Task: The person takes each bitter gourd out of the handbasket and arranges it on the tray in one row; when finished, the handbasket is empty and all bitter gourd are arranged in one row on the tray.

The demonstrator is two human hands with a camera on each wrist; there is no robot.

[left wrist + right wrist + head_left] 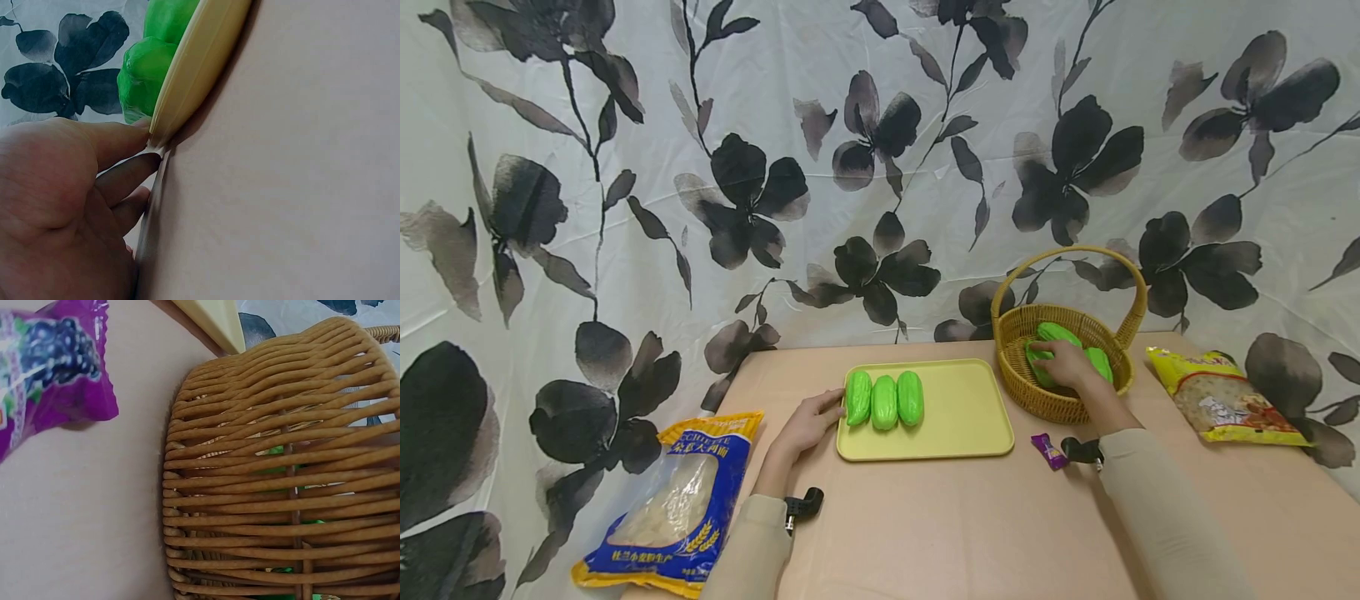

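Three shiny green cucumber-shaped pieces point(883, 402) lie side by side at the left of a yellow tray point(962, 417). My left hand point(808, 423) pinches the tray's left edge; in the left wrist view the thumb point(122, 137) lies at the rim with a finger just under it. My right hand point(1067, 364) reaches into a wicker basket point(1037, 400), its fingers against one of several green cucumber-shaped pieces point(1058, 333) there. Whether they close round it cannot be made out. In the right wrist view, the basket's woven side point(281, 487) hides that hand.
A purple wrapped candy point(1048, 451) lies between tray and basket, near my right wrist. The blue and yellow pasta bag point(677, 500) is beside my left forearm. Right of the basket lies a yellow food packet point(1228, 398). Floral cloth point(925, 208) hangs behind the table point(925, 525).
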